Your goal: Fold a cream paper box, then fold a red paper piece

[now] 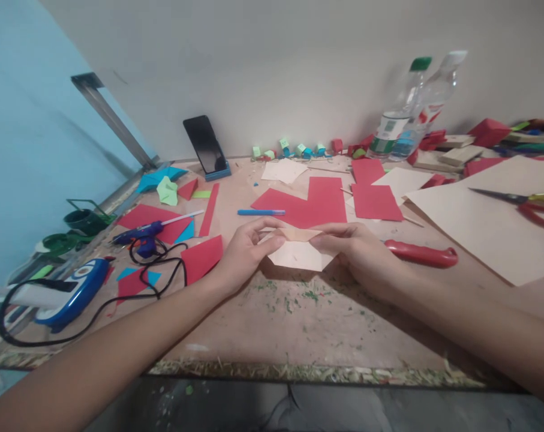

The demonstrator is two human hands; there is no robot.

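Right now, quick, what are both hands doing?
Left hand: closed on the folded cream paper, at its left side.
Right hand: closed on the same paper, at its right side.

Head-worn view — facing forward and down, hands close

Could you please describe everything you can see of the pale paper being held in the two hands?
The pale paper is cream-coloured and looks thin and fairly stiff. It is folded: a slightly darker, tan band runs along its top, above a lighter panel whose lower corners are cut or folded at a slant. A small faint mark shows near its middle. The left hand and right hand pinch its sides, their thumbs on the near face, partly hiding it. It is held over the table.
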